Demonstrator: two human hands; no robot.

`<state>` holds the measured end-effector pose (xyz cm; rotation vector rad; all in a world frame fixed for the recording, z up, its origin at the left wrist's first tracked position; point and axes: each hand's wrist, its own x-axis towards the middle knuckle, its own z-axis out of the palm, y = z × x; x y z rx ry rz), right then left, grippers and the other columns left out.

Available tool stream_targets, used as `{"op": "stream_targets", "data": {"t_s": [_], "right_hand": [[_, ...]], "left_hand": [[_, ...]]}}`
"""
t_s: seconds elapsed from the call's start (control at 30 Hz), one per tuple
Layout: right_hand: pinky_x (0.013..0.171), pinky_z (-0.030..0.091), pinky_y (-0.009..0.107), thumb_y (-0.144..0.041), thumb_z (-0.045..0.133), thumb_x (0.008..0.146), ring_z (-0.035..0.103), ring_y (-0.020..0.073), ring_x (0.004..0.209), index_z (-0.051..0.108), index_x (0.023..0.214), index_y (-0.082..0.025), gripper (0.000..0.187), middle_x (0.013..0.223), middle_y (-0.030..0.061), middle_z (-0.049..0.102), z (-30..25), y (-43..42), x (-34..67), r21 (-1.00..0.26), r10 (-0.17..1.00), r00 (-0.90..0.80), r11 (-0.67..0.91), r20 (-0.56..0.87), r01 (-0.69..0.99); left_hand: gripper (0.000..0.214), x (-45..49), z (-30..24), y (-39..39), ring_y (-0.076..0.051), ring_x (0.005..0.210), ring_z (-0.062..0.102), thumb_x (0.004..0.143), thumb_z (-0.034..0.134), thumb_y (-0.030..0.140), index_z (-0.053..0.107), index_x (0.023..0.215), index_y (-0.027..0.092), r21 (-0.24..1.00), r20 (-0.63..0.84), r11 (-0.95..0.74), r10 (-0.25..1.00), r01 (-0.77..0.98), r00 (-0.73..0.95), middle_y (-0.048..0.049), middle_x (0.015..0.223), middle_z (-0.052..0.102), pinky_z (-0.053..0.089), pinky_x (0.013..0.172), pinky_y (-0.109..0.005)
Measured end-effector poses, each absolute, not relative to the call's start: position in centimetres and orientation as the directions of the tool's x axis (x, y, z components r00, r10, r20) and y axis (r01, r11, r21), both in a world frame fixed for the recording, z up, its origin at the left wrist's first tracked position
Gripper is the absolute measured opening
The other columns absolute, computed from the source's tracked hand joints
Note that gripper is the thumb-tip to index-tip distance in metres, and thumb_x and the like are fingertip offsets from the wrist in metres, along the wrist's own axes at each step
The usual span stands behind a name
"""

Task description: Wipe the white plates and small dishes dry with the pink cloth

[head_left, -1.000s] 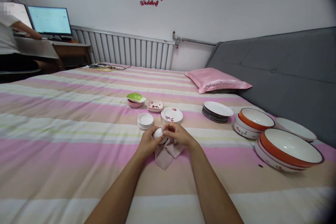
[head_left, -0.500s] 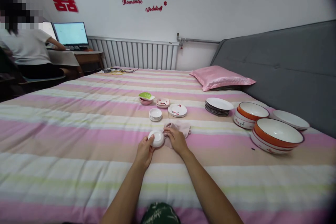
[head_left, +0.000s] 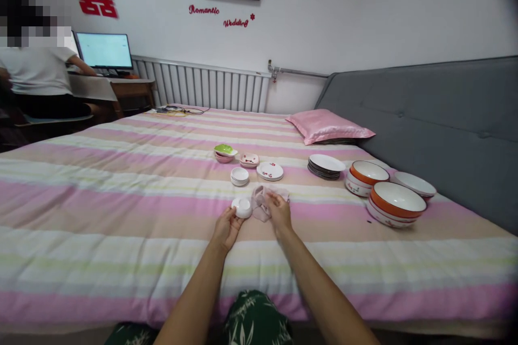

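My left hand [head_left: 227,227] grips a small white dish [head_left: 242,208] by its left side, thumb on the near rim. Just right of it, my right hand [head_left: 279,211] pinches a pale pink cloth [head_left: 261,202], which hangs bunched beside the dish. Beyond both hands sits a short stack of small white dishes [head_left: 239,176]. Behind that stack are a green leaf-shaped dish [head_left: 225,149] on pink bowls, a pink patterned square dish [head_left: 249,159] and white flower-patterned plates [head_left: 270,170].
Right of these stand a plate stack [head_left: 326,164] and large orange-and-white bowls [head_left: 396,202] on the striped bedspread [head_left: 121,199]. A pink pillow [head_left: 327,125] lies by the grey headboard [head_left: 424,113]. Cables [head_left: 178,110] lie at the far edge. A person [head_left: 40,73] sits at a desk, far left.
My right hand has lifted and turned, drawing the cloth up into a bunch. The dish stays in my left hand, slightly farther forward. The camera view has shifted.
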<state>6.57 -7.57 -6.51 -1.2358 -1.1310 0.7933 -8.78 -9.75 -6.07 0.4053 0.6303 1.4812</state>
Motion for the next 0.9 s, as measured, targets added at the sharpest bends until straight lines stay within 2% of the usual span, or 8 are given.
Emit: {"op": "stream_targets", "data": {"t_s": [0.07,0.13,0.23,0.37,0.6,0.8,0.9], "right_hand": [[0.077,0.046,0.031,-0.036,0.067,0.062,0.061,0.0210,0.088,0.064,0.097,-0.019,0.040,0.094,0.0069,0.067,-6.5,-7.9,6.3,-0.951,0.930,0.249,0.219,0.272,0.218],[0.080,0.043,0.032,-0.032,0.069,0.059,0.058,0.0220,0.089,0.066,0.093,-0.019,0.037,0.093,0.0071,0.067,-6.7,-8.1,6.1,-0.917,0.922,0.230,0.229,0.312,0.325],[0.075,0.042,0.031,-0.033,0.055,0.072,0.058,0.0212,0.080,0.067,0.089,-0.018,0.026,0.086,0.0078,0.067,-7.1,-8.3,6.2,-0.869,0.908,0.240,0.210,0.343,0.448],[0.062,0.039,0.028,-0.036,0.043,0.079,0.055,0.0194,0.065,0.067,0.079,-0.020,0.029,0.070,0.0052,0.065,-7.1,-8.4,6.3,-0.823,0.897,0.267,0.161,0.352,0.545],[0.056,0.035,0.025,-0.038,0.041,0.079,0.051,0.0181,0.059,0.064,0.073,-0.021,0.029,0.065,0.0040,0.063,-6.5,-9.0,6.2,-0.795,0.882,0.297,0.129,0.365,0.593],[0.052,0.032,0.022,-0.041,0.042,0.078,0.046,0.0144,0.055,0.059,0.063,-0.020,0.031,0.057,-0.0004,0.057,-6.5,-9.0,6.5,-0.822,0.865,0.345,0.126,0.366,0.556],[0.048,0.029,0.021,-0.046,0.041,0.080,0.039,0.0117,0.049,0.054,0.056,-0.018,0.040,0.048,-0.0032,0.046,-6.6,-9.4,6.6,-0.835,0.851,0.377,0.123,0.367,0.536]], "left_hand": [[0.012,-8.9,-6.1,-9.7,-0.018,0.081,0.065,0.079,0.052,0.007,0.061,0.086,0.010,0.598,-0.143,0.068,0.990,-0.799,-0.022,-0.0096,0.088,0.068,0.055,0.075,-0.032],[0.013,-9.0,-6.0,-9.6,-0.018,0.081,0.066,0.079,0.051,0.006,0.061,0.087,0.010,0.586,-0.148,0.068,0.989,-0.808,-0.024,-0.0096,0.089,0.068,0.056,0.074,-0.031],[0.016,-9.0,-5.9,-9.6,-0.018,0.079,0.066,0.079,0.051,0.006,0.061,0.091,0.009,0.579,-0.163,0.074,0.986,-0.812,-0.026,-0.0098,0.087,0.069,0.056,0.073,-0.031],[0.020,-9.0,-5.5,-10.5,-0.017,0.076,0.067,0.081,0.048,0.006,0.060,0.097,0.008,0.596,-0.185,0.091,0.982,-0.798,-0.026,-0.0099,0.083,0.069,0.057,0.071,-0.030],[0.018,-9.6,-4.5,-14.0,-0.015,0.074,0.066,0.076,0.056,0.005,0.064,0.092,0.009,0.662,-0.180,0.123,0.984,-0.740,0.003,-0.0088,0.083,0.070,0.056,0.069,-0.025],[0.024,-9.1,-4.5,-14.6,-0.014,0.085,0.063,0.071,0.066,0.012,0.066,0.094,0.012,0.722,-0.133,0.098,0.991,-0.685,0.001,-0.0074,0.094,0.069,0.050,0.082,-0.023],[0.024,-8.4,-4.9,-14.0,-0.012,0.090,0.061,0.071,0.067,0.016,0.067,0.094,0.015,0.740,-0.119,0.052,0.992,-0.671,-0.053,-0.0050,0.096,0.068,0.045,0.087,-0.021]]}}
